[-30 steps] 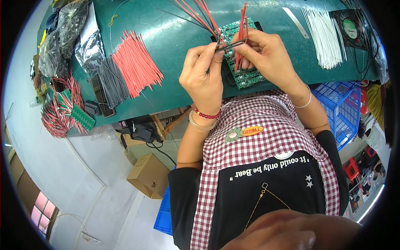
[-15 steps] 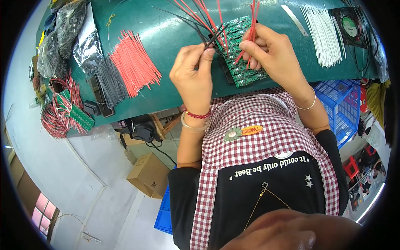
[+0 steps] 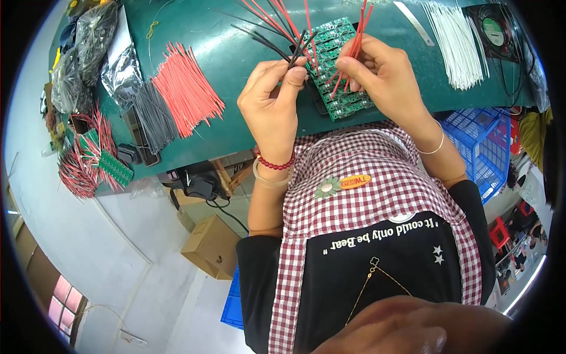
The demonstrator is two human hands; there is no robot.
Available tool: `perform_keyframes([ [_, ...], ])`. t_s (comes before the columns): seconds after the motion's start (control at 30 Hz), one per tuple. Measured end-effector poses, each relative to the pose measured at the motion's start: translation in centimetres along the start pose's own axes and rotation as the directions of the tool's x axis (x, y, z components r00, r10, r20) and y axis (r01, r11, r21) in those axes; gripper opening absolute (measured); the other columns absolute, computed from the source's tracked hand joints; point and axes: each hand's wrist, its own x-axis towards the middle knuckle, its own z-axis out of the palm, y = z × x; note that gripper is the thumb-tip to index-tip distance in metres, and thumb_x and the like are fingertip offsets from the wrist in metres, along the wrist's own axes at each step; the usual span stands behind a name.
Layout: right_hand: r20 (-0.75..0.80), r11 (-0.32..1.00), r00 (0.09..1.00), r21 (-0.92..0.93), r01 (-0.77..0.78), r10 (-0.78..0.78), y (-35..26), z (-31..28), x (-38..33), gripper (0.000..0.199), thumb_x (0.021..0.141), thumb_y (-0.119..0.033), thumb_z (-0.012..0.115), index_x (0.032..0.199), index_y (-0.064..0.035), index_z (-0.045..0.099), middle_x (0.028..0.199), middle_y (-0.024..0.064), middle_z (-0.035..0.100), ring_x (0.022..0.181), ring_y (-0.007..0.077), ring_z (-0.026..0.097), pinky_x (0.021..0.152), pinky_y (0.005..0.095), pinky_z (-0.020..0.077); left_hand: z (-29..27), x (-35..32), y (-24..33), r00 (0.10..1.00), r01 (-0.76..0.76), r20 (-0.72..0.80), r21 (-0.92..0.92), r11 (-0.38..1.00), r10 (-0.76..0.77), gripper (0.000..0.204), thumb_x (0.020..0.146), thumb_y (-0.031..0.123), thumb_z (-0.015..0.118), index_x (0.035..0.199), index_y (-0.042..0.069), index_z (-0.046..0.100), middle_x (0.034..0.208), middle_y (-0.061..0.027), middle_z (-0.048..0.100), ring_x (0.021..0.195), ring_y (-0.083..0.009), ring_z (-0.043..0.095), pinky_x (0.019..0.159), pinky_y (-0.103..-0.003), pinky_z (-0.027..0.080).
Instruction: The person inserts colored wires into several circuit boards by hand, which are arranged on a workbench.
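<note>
A green circuit board panel with rows of small parts lies on the table in front of me. My left hand pinches several black wires beside the panel's left edge. Over the panel's right side, my right hand is closed on a small bunch of red wires, which slant up past my fingers. More red wires and black ones rise from the panel's far left part. Whether the left fingertips touch the board cannot be seen.
Piles of red wires and black wires lie to the left, white wires to the right near a metal ruler and a black fan. Wired boards sit at the left edge. A blue crate stands right, below the table.
The black wires in my left hand have swung and spread a little to the left. My right hand has stayed almost in place with its red wires, their tips shifted slightly.
</note>
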Motion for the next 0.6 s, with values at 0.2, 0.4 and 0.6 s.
perform_keyframes([
  [0.2,0.058,0.999,0.998,-0.037,-0.028,0.03,0.3,0.1,0.1,0.013,0.091,-0.01,0.066,0.096,0.0015,0.061,0.07,0.0005,0.06,0.056,0.0044,0.054,0.051,0.0198,0.0429,0.6,-0.6,-0.6,0.992,-0.109,-0.051,0.063,0.992,0.113,0.015,0.082,0.003,0.074,0.094,-0.004,0.072,0.084,-0.0065,0.065,0.072,-0.0099,0.058,0.063,-0.023,0.047],
  [0.4,0.009,0.999,1.0,-0.049,0.021,-0.021,0.4,0.4,0.2,0.015,0.089,-0.011,0.066,0.089,0.0018,0.059,0.062,0.0075,0.059,0.052,0.0111,0.059,0.049,0.0266,0.0451,1.0,-0.8,-1.0,0.983,-0.159,-0.077,0.103,0.982,0.167,0.014,0.082,0.003,0.074,0.095,-0.003,0.072,0.082,-0.0066,0.065,0.071,-0.01,0.057,0.062,-0.024,0.047],
  [0.6,0.011,0.992,0.997,-0.097,0.08,-0.079,0.7,0.5,0.1,0.014,0.088,-0.011,0.067,0.088,0.0015,0.059,0.063,0.0111,0.059,0.051,0.0151,0.059,0.048,0.0282,0.0443,1.1,-0.8,-1.2,0.977,-0.193,-0.059,0.168,0.967,0.205,0.014,0.082,0.002,0.074,0.095,-0.003,0.072,0.082,-0.007,0.066,0.069,-0.0097,0.057,0.059,-0.023,0.047],
])
